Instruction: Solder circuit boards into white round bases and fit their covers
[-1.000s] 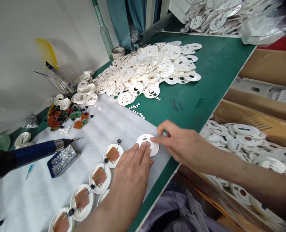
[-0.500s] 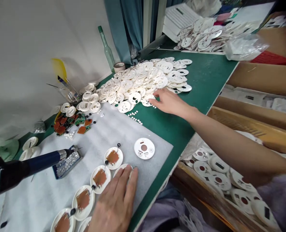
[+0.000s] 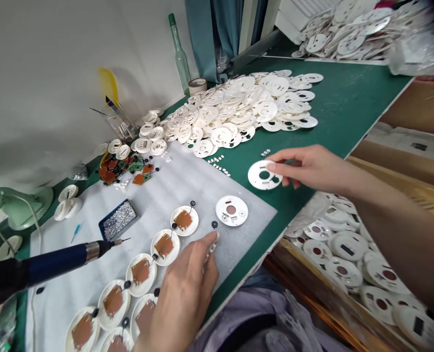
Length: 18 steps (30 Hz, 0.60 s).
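My right hand point(image 3: 305, 168) pinches a flat white plastic disc point(image 3: 255, 177) with cut-out holes, raised by the mat's right edge. My left hand point(image 3: 187, 283) is closed, fingers curled round a small white part point(image 3: 211, 248) that is mostly hidden. A black round piece point(image 3: 214, 224) sticks out by its fingertips. Another white disc point(image 3: 232, 217) lies flat on the pale foam mat point(image 3: 255, 234). Left of my left hand, rows of white round bases point(image 3: 184, 233) carry orange-brown circuit boards point(image 3: 141, 270) and small black round pieces.
A large pile of white discs point(image 3: 235, 105) covers the back of the green table point(image 3: 349, 93). An electric screwdriver point(image 3: 58, 264) juts in from the left, near a blue tray of screws point(image 3: 119, 220). Loose boards point(image 3: 116, 166), a glass bottle point(image 3: 180, 58) and a box of discs point(image 3: 345, 244) are around.
My right hand has come back from the pile towards me with a white disc. My left hand, flat on a white round part before, has lifted and curled its fingers. The view has shifted.
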### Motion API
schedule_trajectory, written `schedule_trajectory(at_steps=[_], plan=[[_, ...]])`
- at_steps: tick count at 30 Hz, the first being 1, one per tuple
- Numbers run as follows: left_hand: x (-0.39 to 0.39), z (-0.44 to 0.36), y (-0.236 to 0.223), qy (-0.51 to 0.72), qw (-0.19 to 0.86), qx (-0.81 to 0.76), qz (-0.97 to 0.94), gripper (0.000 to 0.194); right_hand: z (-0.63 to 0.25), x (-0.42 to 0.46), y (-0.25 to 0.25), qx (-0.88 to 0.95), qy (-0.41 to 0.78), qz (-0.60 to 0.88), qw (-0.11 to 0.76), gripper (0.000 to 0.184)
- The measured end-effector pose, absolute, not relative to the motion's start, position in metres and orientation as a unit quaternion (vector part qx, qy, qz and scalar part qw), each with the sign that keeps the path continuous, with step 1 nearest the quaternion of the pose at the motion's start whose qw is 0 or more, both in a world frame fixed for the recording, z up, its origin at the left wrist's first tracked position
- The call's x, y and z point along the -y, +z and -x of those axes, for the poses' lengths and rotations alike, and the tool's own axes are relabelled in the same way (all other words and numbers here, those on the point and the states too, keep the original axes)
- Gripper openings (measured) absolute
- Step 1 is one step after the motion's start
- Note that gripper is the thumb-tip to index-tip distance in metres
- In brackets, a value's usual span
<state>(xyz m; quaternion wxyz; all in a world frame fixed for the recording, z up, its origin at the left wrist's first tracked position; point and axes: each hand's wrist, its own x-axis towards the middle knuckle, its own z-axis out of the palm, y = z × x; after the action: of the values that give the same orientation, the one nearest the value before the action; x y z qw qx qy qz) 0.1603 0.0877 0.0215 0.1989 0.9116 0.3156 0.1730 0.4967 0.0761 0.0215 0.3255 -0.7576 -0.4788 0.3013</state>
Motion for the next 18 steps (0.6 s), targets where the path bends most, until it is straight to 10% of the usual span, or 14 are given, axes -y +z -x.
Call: schedule_trajectory(at_steps=[18], plan=[[-0.079, -0.167, 0.010, 0.200, 0.121, -0.254, -0.939, 0.036, -0.462, -0.036, 0.006, 0.490, 0.220, 0.810, 0.236, 0.064]])
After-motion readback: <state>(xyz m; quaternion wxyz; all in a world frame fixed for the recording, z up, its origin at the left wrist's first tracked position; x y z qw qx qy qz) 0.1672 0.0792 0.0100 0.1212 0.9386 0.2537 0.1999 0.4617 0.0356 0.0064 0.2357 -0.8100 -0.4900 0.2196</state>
